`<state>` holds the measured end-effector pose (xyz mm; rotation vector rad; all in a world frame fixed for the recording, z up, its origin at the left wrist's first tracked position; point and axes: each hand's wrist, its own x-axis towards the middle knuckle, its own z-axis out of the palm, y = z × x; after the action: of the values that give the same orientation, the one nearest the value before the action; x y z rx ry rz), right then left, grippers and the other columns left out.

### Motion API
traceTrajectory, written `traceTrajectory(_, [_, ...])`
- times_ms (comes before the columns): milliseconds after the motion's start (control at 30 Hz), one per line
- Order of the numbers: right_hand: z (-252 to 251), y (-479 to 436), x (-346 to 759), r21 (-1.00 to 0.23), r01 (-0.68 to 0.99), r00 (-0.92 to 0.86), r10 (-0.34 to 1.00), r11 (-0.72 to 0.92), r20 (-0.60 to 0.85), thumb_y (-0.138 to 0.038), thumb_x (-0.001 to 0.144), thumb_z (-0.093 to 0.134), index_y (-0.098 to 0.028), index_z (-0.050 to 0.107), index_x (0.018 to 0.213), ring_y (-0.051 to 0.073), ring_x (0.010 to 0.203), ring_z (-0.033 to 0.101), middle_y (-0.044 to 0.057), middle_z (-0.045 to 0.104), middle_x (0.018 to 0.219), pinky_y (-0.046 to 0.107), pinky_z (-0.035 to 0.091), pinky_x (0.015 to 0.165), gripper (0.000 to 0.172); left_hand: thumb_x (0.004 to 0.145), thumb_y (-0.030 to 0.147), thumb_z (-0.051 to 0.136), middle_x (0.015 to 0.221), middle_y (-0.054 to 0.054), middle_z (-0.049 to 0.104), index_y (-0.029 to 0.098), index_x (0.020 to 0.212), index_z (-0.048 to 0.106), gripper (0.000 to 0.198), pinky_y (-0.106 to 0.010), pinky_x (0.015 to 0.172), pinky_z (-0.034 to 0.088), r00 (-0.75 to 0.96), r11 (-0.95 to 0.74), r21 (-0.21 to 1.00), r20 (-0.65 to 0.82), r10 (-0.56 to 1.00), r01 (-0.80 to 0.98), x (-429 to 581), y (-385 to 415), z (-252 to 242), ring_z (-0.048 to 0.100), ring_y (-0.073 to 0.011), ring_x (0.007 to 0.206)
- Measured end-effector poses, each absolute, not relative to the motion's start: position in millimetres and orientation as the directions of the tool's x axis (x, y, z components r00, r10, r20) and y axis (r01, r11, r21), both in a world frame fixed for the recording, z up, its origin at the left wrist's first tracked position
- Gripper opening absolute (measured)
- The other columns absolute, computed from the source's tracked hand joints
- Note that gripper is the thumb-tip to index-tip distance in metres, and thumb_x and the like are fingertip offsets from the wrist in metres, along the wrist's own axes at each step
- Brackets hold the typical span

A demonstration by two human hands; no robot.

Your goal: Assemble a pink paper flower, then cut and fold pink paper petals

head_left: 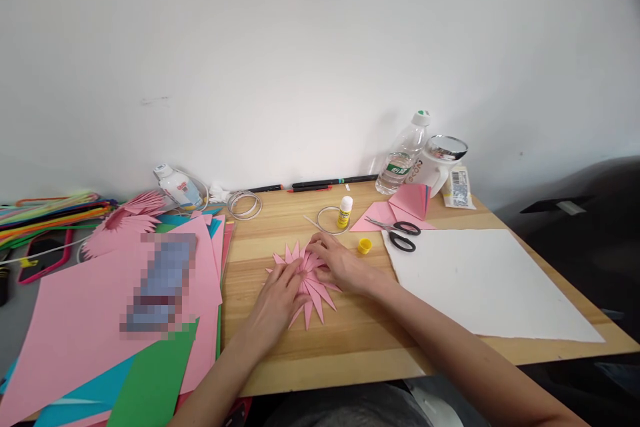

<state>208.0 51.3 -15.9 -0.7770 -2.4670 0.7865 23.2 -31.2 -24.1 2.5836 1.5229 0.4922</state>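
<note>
A pink paper flower [314, 299] with pointed petals lies flat on the wooden counter [350, 340], near its middle and in front of the person. The left hand [277, 298] rests on the flower's left side, its fingers [291, 274] stretched out close together and pressed flat on the petals. The right hand [341, 265] covers the upper right part, fingers bent down onto the flower's centre; whether they pinch a petal or only press on it I cannot tell.

Just beyond the right hand lie a yellow cap [365, 246] and a small glue bottle [345, 211] standing upright beside a wire ring [330, 219]. Black-handled scissors [400, 234] lie at the corner of a large white sheet [480, 280], touching a folded pink paper [400, 210]. A water bottle [404, 154] and a white mug [435, 164] stand by the wall. To the left, a stack of pink sheets [85, 307] overlaps a green sheet [155, 380], with a second pink flower [130, 214] and coloured pipe cleaners [50, 210] behind
</note>
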Motion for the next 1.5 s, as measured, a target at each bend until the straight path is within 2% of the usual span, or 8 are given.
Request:
traceTrajectory(367, [-12.4,51.3,204.4,-0.636,0.421,-0.720,0.665,0.646,0.200,-0.008,0.080,0.049,-0.016,0.053,0.100,0.014,0.082,0.051,0.009,0.045,0.104,0.030,0.047,0.077,0.022,0.083,0.028,0.052,0.125,-0.015,0.050,0.016,0.113,0.052,0.033,-0.046,0.089,0.043,0.428,-0.478,0.231,0.236,0.872,0.847,23.3,-32.2,-26.8,0.046,-0.0271,0.112])
traceTrajectory(500, [-14.8,41.7,204.8,-0.564,0.540,-0.596,0.757,0.624,0.268,-0.012,0.080,0.051,-0.019,0.051,0.105,0.022,0.097,0.048,0.011,0.045,0.109,0.038,0.046,0.082,0.026,0.083,0.028,0.052,0.125,-0.016,0.048,0.017,0.112,0.052,0.032,-0.049,0.088,0.043,0.378,-0.440,0.236,0.266,0.887,0.866,27.9,-38.6,-28.1,0.047,-0.0294,0.113])
traceTrajectory(767, [-13.4,19.8,210.6,-0.520,0.688,-0.506,0.848,0.506,0.156,-0.037,0.065,0.072,-0.018,0.043,0.123,0.032,0.099,0.047,0.014,0.053,0.109,0.046,0.044,0.080,0.067,0.080,0.027,0.055,0.114,-0.011,0.054,0.020,0.117,0.045,0.039,-0.042,0.090,0.043,0.158,-0.322,0.498,0.343,0.926,0.805,23.5,-34.7,-13.8,0.050,-0.0237,0.109])
traceTrajectory(867, [-14.7,16.5,209.1,-0.570,0.644,-0.533,0.834,0.511,0.145,-0.034,0.061,0.076,-0.019,0.040,0.126,0.030,0.105,0.045,0.012,0.050,0.119,0.045,0.042,0.086,0.076,0.069,0.022,0.065,0.112,-0.010,0.057,0.019,0.116,0.048,0.050,-0.043,0.089,0.041,0.086,-0.171,0.557,0.175,0.981,0.813,11.7,-11.0,-4.2,0.050,-0.0257,0.107])
traceTrajectory(1000, [-20.2,11.8,209.3,-0.584,0.627,-0.512,0.838,0.516,0.190,-0.033,0.061,0.076,-0.021,0.034,0.131,0.030,0.110,0.042,0.012,0.045,0.125,0.047,0.040,0.089,0.083,0.049,0.018,0.076,0.081,-0.003,0.063,0.014,0.119,0.050,0.074,-0.034,0.073,0.044,0.058,0.038,0.657,-0.124,0.991,0.753,4.5,13.8,2.9,0.057,-0.0225,0.081])
traceTrajectory(1100, [-21.2,6.2,211.8,-0.550,0.699,-0.434,0.883,0.457,0.181,-0.037,0.059,0.076,-0.018,0.034,0.132,0.034,0.107,0.043,0.016,0.047,0.120,0.051,0.040,0.086,0.086,0.045,0.017,0.076,0.060,0.005,0.055,0.012,0.107,0.057,0.065,-0.025,0.055,0.039,0.084,0.192,0.781,-0.298,0.951,0.594,4.4,18.3,8.0,0.052,-0.0140,0.057])
traceTrajectory(1233, [-18.2,0.9,212.2,-0.640,0.676,-0.406,0.909,0.365,0.090,-0.032,0.057,0.078,-0.019,0.033,0.131,0.030,0.095,0.050,0.013,0.049,0.106,0.047,0.045,0.080,0.087,0.048,0.020,0.075,0.056,0.005,0.052,0.013,0.073,0.059,0.031,-0.021,0.049,0.035,0.163,0.294,0.884,-0.371,0.914,0.362,5.0,12.0,15.5,0.049,-0.0096,0.052])
traceTrajectory(1500, [-17.4,7.1,207.1,-0.950,0.297,-0.376,0.927,0.102,-0.018,-0.023,0.048,0.081,-0.023,0.027,0.128,0.019,0.084,0.056,0.008,0.049,0.105,0.037,0.049,0.076,0.097,0.045,0.019,0.080,0.066,0.001,0.065,0.015,0.077,0.053,0.042,-0.022,0.056,0.044,0.130,0.438,0.898,-0.439,0.889,0.035,7.9,-2.9,11.0,0.058,-0.0105,0.057])
